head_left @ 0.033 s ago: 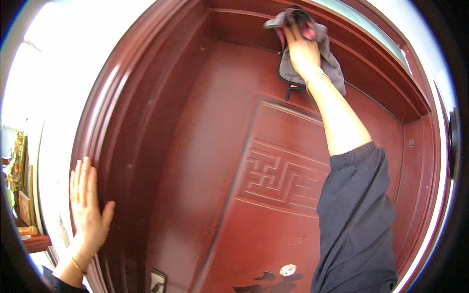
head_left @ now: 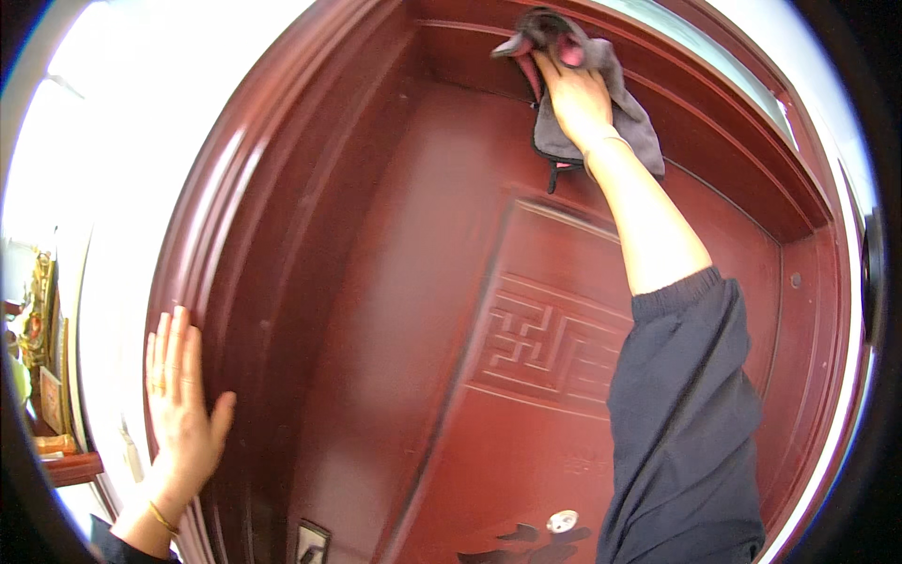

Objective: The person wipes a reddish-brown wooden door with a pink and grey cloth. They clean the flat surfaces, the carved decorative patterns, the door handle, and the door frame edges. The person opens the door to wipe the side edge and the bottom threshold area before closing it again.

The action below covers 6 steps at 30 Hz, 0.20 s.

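Observation:
My right hand (head_left: 580, 101) is raised to the top of a dark red door (head_left: 395, 235) and presses a grey cloth (head_left: 640, 132) with pink lining against the upper part of the door frame. The cloth bunches around the fingertips, which are partly hidden, and its dark-edged corner with a small loop hangs below the wrist. Lower down on the left, my left hand (head_left: 181, 414) lies flat against the moulded side of the door frame (head_left: 221, 221), fingers stretched and thumb apart, holding nothing.
A metal handle plate (head_left: 310, 542) shows on the door's lower left. Near the bottom are a round, pale metal fitting (head_left: 562, 521) and a black decoration (head_left: 526, 545). A glass strip (head_left: 700, 47) runs above the frame. Gold ornaments (head_left: 38, 305) stand on a red shelf (head_left: 70, 468) at far left.
The view has shifted slightly, so the door sits a little further right. Against it, my right hand and the cloth have slid slightly left along the top. My left hand stays on the frame.

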Tool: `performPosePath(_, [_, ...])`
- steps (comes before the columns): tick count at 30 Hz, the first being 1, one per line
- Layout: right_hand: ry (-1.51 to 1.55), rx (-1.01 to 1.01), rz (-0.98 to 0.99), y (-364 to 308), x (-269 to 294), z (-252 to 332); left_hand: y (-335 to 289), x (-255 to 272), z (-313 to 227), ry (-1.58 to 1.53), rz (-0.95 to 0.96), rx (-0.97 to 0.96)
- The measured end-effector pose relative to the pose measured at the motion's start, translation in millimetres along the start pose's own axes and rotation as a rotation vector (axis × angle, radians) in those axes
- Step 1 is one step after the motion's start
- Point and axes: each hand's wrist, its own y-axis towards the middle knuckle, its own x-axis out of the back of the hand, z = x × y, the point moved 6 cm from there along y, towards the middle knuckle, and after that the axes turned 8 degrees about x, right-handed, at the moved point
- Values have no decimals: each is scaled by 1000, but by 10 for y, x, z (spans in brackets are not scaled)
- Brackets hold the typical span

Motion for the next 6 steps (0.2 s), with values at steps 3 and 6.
performPosePath(3, [-212,213,-197,418,-54,576,7,-94,-14,-40,41,-27])
performPosePath(6, [-246,204,597,480,-386,554,216,-148,-155,-65,157,-106])
